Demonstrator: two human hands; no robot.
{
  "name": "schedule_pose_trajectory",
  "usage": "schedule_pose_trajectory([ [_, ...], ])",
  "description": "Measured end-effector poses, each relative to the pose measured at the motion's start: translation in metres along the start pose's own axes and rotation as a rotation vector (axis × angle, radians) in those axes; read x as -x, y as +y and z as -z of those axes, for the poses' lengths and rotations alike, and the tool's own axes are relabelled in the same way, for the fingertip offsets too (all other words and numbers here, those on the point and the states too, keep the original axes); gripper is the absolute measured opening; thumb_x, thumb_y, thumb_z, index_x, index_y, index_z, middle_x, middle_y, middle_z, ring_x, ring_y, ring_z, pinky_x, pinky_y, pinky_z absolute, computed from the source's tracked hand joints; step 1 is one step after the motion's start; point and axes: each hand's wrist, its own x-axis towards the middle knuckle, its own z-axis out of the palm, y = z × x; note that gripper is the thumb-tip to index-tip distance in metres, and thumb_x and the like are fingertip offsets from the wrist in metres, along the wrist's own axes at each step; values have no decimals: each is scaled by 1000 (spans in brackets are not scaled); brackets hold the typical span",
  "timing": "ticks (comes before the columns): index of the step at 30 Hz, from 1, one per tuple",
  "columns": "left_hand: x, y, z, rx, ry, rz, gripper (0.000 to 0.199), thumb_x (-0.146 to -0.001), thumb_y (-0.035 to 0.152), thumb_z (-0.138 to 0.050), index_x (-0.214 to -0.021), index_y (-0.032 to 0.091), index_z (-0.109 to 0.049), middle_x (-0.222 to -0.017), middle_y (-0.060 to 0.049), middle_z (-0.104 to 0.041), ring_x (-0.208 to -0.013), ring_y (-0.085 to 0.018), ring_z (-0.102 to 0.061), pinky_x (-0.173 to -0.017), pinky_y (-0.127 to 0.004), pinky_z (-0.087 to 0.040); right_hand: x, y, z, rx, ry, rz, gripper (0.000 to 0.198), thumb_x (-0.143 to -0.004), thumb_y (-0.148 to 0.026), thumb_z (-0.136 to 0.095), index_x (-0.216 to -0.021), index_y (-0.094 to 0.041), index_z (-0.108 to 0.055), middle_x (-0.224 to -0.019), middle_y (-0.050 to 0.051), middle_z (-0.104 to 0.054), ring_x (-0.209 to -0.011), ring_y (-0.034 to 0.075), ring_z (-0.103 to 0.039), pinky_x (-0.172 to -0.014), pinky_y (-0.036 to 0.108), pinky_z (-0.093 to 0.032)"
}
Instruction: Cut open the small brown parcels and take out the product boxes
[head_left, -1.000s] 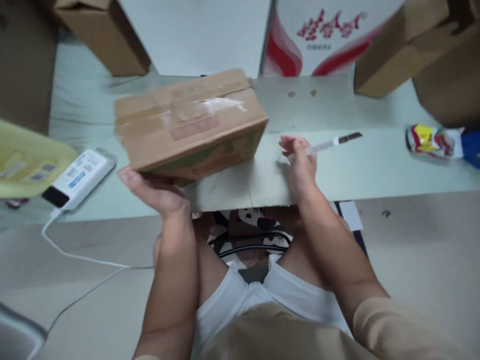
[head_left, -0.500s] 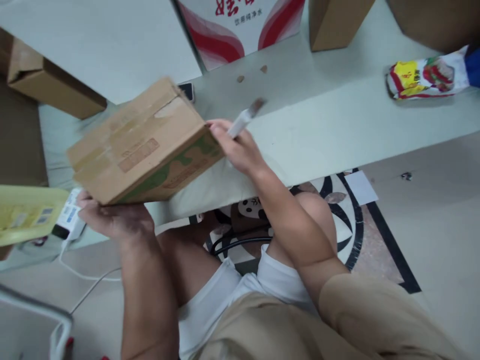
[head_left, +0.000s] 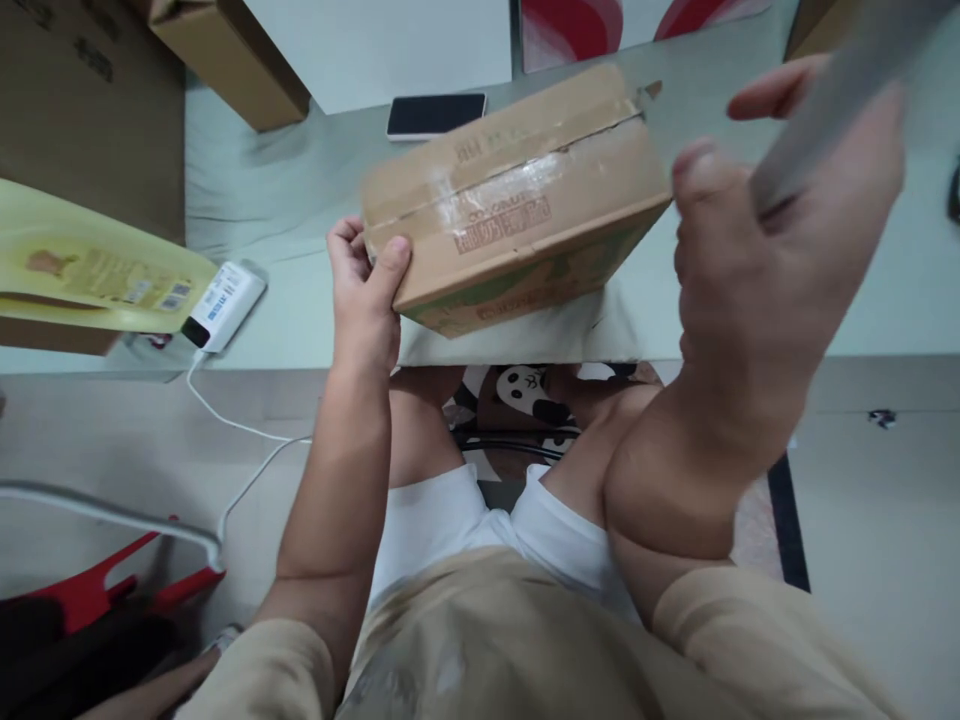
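A taped cardboard carton [head_left: 510,215] with red stamped print and a green pattern on its side is tilted above the table edge. My left hand [head_left: 367,285] grips its left end, thumb on the top face and fingers round the far corner. Close to the camera, my right hand [head_left: 780,230] is raised at the carton's right end. It holds a long, flat, grey blade-like tool [head_left: 847,95], blurred by motion and running out of view at the upper right. Whether the right thumb touches the carton's corner I cannot tell.
Behind the carton a phone [head_left: 436,116] lies on the pale table cover [head_left: 247,210]. To the left are a yellow bottle [head_left: 97,265], a white plugged-in device [head_left: 225,305] with a cable, and a brown box [head_left: 232,60]. A white box [head_left: 382,50] stands at the back.
My left hand has shifted from under the carton's near corner to its left end. My right hand has risen toward the camera with the grey tool. The view has swung left.
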Motion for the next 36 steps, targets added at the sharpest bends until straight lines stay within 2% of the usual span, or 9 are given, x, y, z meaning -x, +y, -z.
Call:
schedule_pose_trajectory([
  [2,2,-5,-4,37,-22,-16,60,-69,58,-87,-108,32,-50,-114,-1,-61,-108,-20,-64,-98,-35,-52,0,-5,2,155,36,-52,17,-90,-29,-65,-98,-30,-51,-88,0,-54,-72,16,-53,-62,32,-43],
  [4,11,-5,-6,60,-22,-29,63,-69,58,-86,-114,33,-49,-118,-1,-59,-112,-21,-62,-104,-37,-50,2,-10,6,181,-89,-69,25,-89,-31,-66,-107,-29,-49,-68,-5,-46,-59,16,-46,-52,32,-34],
  [6,22,-4,-8,40,-25,-47,67,-70,61,-84,-119,33,-47,-121,-2,-58,-117,-23,-60,-108,-41,-48,7,-16,13,131,-235,-33,26,-92,-33,-61,-114,-29,-48,-61,-8,-40,-51,13,-40,-50,30,-31],
  [8,32,-4,-10,-13,-37,-73,70,-72,66,-79,-124,35,-44,-123,-3,-56,-122,-25,-59,-110,-45,-47,14,-22,20,142,-326,15,17,-94,-30,-56,-110,-31,-53,-67,-8,-49,-51,10,-39,-52,29,-34],
  [12,47,-7,-19,-84,-57,-125,71,-76,75,-69,-130,40,-39,-132,-4,-54,-127,-29,-58,-110,-48,-48,30,-37,29,263,-318,74,16,-90,-24,-58,-97,-35,-68,-87,-7,-69,-63,13,-55,-53,32,-44],
  [17,56,-17,-20,-245,-123,-196,79,-80,85,-54,-143,44,-30,-144,-5,-47,-139,-31,-49,-115,-50,-45,37,-48,27,401,-317,48,17,-89,-34,-61,-93,-43,-75,-80,-8,-75,-56,17,-60,-56,39,-53],
  [22,58,-26,-12,-309,-172,-266,84,-81,85,-49,-149,44,-21,-154,-7,-39,-145,-31,-42,-118,-49,-42,38,-43,25,432,-198,-12,29,-81,-30,-69,-108,-37,-74,-83,-5,-75,-71,19,-69,-66,39,-54],
  [29,56,-29,-11,-210,-179,-269,76,-86,78,-53,-146,45,-22,-147,-6,-43,-134,-29,-53,-111,-48,-48,30,-24,10,209,93,76,17,-74,-22,-81,-85,-24,-68,-77,-5,-67,-67,12,-62,-57,30,-47],
  [36,39,-23,-14,-241,-181,-174,74,-86,80,-49,-146,44,-24,-146,-6,-46,-138,-29,-52,-114,-47,-46,16,-7,-7,33,171,104,14,-77,-19,-77,-77,-21,-63,-71,-9,-59,-68,8,-60,-57,29,-39],
])
